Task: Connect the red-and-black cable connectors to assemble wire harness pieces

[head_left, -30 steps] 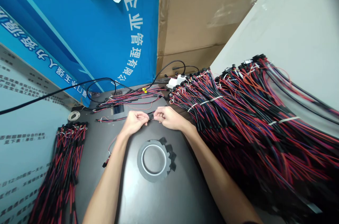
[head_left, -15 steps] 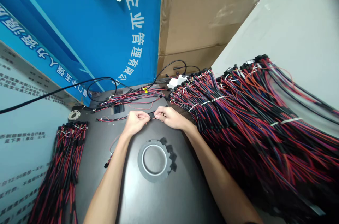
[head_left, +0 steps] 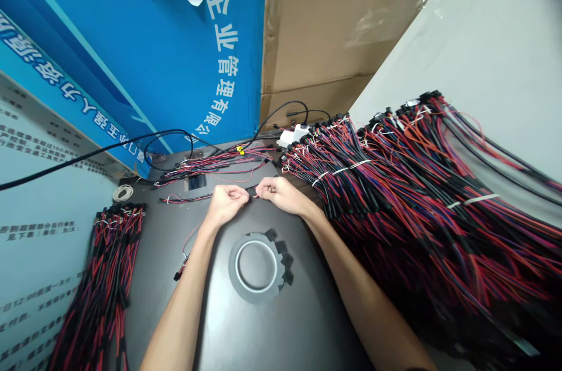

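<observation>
Wires [head_left: 252,190] show as a short dark stretch between the two hands, just above the middle of the surface [head_left: 272,336]. Left hand [head_left: 227,203] has its fingertips pinched together on one end; right hand [head_left: 281,193] pinches the other, thumb against fingers. Whether tape is wrapped there is too small to tell. Nearer the person, well apart from both hands, a tape roll [head_left: 234,277] lies flat, with dark tape pieces [head_left: 287,260] along its right edge. Beyond the hands lie loose strands [head_left: 219,163] with a yellow tag [head_left: 240,150], and a white box [head_left: 293,136]. Large tied bundles [head_left: 386,178] fill the right side; a smaller bundle [head_left: 108,265] lies at left, near a white coil [head_left: 123,193].
</observation>
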The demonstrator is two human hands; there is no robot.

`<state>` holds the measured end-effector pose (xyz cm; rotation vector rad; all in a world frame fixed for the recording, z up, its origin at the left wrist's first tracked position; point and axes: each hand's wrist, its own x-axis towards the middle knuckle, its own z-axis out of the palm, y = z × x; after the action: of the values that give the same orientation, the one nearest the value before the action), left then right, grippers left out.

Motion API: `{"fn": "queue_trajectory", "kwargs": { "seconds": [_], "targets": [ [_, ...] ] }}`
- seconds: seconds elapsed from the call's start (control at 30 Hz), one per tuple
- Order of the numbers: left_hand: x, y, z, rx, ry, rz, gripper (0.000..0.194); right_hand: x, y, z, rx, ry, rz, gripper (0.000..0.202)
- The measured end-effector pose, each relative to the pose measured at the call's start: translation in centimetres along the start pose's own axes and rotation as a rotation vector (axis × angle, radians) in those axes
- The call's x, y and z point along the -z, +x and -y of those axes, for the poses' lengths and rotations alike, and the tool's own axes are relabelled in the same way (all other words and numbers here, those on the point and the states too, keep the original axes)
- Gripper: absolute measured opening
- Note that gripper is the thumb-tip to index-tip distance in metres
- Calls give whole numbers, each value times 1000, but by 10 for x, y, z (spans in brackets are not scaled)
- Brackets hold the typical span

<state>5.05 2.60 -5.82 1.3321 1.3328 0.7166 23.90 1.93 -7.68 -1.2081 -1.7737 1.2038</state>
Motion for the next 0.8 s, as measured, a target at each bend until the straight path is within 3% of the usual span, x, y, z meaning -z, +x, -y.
{"fn": "queue_trajectory", "kwargs": {
  "seconds": [0.4, 0.6, 0.8],
  "targets": [
    [2, 1, 2, -11, -36, 18, 17, -8, -2, 6, -52, 66, -100, 22],
    [2, 1, 1, -15, -29, 30, 21, -15, 0, 4, -71, -29, -183, 33],
    [5, -1, 0, -22, -52, 70, 20, -13, 1, -2, -38, 60, -129, 32]
  ]
}}
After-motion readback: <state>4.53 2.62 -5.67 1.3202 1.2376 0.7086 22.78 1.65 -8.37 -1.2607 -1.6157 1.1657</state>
